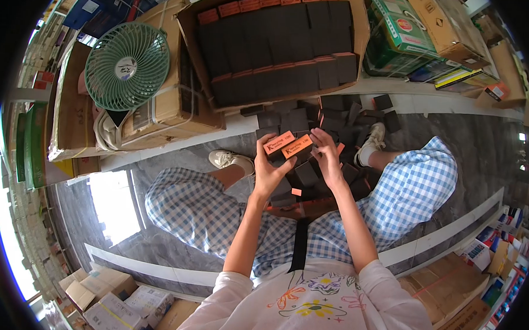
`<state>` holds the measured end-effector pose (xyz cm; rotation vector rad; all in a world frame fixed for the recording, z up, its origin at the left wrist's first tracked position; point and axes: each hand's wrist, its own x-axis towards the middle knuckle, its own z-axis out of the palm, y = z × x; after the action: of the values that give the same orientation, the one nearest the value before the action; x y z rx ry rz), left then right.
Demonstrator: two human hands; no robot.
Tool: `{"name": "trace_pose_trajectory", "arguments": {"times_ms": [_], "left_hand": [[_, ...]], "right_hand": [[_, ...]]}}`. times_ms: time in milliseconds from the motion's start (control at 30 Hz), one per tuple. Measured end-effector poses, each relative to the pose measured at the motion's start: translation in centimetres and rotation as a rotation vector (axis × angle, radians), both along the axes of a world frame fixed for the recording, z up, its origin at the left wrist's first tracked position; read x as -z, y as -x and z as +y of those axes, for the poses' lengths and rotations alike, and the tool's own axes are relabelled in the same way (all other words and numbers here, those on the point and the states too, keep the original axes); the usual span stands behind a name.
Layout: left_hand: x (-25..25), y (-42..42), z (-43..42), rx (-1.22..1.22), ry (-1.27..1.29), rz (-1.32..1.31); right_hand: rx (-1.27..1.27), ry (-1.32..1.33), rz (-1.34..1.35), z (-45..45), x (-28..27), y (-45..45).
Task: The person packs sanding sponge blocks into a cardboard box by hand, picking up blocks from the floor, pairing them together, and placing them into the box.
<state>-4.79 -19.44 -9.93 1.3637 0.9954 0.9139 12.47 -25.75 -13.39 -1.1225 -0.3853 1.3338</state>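
Two small black boxes with orange printed ends are held side by side over the floor between my legs, a left box [279, 142] and a right box [296, 147]. My left hand [269, 172] wraps round them from the left, its thumb under the right box. My right hand [328, 159] has its fingers against the right box's far end; some of its fingertips are hidden. Below lies a loose pile of similar black boxes [307, 174]. A large open carton [184, 37] ahead holds rows of the same boxes, some with orange ends up.
A green fan [127, 66] stands by a brown carton [154, 122] on the left. A green box [394, 38] sits at the upper right. Shelves with stacked goods [485, 245] line the right, and more cartons [109, 282] lie behind me at lower left.
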Motion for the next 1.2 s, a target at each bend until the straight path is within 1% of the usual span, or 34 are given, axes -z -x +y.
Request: {"name": "trace_pose_trajectory", "arguments": {"times_ms": [67, 100, 167, 233, 267, 300, 333, 467, 533, 567, 633, 667, 733, 767, 833, 900, 967, 1067, 1133, 1167, 1200], "left_hand": [[-0.2, 0.1, -0.1, -0.014, 0.002, -0.006], [-0.3, 0.1, -0.1, 0.025, -0.006, -0.007], [-0.4, -0.3, -0.2, 0.071, -0.013, -0.011], [-0.3, -1.4, -0.8, 0.059, -0.059, 0.01], [-0.2, -1.9, -1.0, 0.071, 0.014, -0.035], [-0.2, -2.2, -1.1, 0.073, 0.014, -0.036], [-0.3, -2.4, -1.1, 0.091, 0.026, -0.043], [0.1, -2.1, -0.9, 0.097, 0.038, -0.043], [0.0, -2.0, -0.9, 0.072, 0.032, -0.037], [0.0, -1.9, -0.9, 0.073, 0.032, -0.037], [0.1, -1.7, -0.9, 0.032, -0.107, 0.052], [0.1, -1.6, -0.9, 0.032, -0.107, 0.052], [-0.1, -1.7, -1.0, -0.013, -0.129, 0.058], [-0.2, -1.8, -1.0, -0.014, -0.129, 0.057], [-0.3, -2.0, -1.0, -0.003, -0.129, 0.03], [-0.3, -2.0, -1.0, -0.001, -0.128, 0.038], [-0.3, -2.0, -1.1, 0.0, -0.127, 0.049], [-0.7, -1.9, -1.0, 0.03, -0.079, 0.037], [-1.1, -1.9, -0.7, 0.043, -0.205, 0.111], [-1.4, -1.8, -0.7, 0.044, -0.205, 0.111], [-2.4, -1.8, -0.6, 0.032, -0.322, 0.187]], "right_hand": [[0.039, -0.057, -0.047, 0.2, 0.0, -0.2], [0.046, -0.089, -0.075, 0.4, -0.3, -0.2], [-0.029, -0.133, -0.104, 0.9, -0.8, 0.7], [-0.159, -0.065, -0.211, 1.0, -1.7, 1.9], [-0.112, 0.01, -0.108, 1.0, -0.1, 2.7], [-0.067, 0.085, -0.004, 1.3, 0.3, 3.2], [-0.104, 0.084, 0.06, 1.0, 0.4, 3.0], [-0.078, 0.089, 0.016, 0.8, 0.7, 3.5], [-0.092, 0.009, 0.017, 1.2, 0.3, 3.5], [-0.092, 0.009, 0.017, 1.4, 0.1, 3.7], [0.058, 0.0, -0.117, 1.8, -0.3, 4.1], [0.058, 0.0, -0.118, 1.9, -0.5, 4.0], [-0.041, 0.106, -0.154, 2.0, -1.7, 3.7], [-0.042, 0.107, -0.154, 2.0, -2.2, 3.6], [-0.172, 0.196, -0.163, 2.3, -3.4, 3.3], [-0.164, 0.185, -0.147, 2.2, -3.2, 3.0], [-0.169, 0.153, -0.015, 2.1, -3.4, 2.7], [-0.126, 0.12, -0.036, 2.0, -3.1, 2.8], [-0.093, 0.122, -0.057, 1.9, -2.6, 2.8], [-0.089, 0.136, -0.061, 1.9, -2.4, 2.8], [-0.085, 0.149, -0.064, 1.9, -2.4, 2.8]]}}
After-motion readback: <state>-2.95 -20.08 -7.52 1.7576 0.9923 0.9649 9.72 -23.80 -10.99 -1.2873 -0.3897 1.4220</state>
